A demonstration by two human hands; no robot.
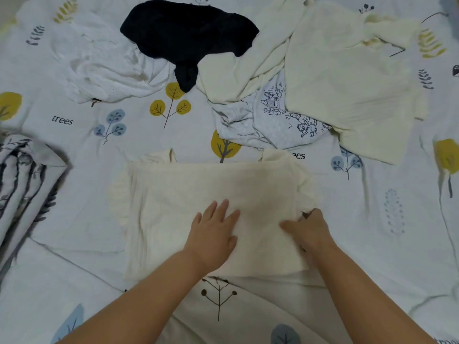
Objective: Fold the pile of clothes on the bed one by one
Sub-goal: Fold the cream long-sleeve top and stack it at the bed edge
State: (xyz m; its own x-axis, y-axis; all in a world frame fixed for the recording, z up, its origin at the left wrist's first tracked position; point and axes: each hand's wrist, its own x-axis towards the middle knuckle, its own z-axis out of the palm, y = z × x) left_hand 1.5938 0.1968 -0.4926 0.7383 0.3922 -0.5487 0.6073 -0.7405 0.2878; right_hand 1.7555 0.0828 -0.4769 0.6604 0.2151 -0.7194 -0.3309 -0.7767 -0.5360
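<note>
- Head view: a cream garment [211, 184] lay flat on the bed [74, 219] just in front of the person, with the unfolded pile [273, 78] beyond it.
- The left hand [213, 234] pressed it flat, fingers [218, 209] straight and slightly apart; the right hand [308, 229] pinched cloth at its right edge.
- To fold cleanly, the left palm should probably anchor the crease line while the right carries the edge across.
- Its straps pointed away from the person; the long axis looked to run near to far.

right hand [308, 230] fingertips hidden under cream garment [173, 207], quilt [22, 180] cut off left
</note>
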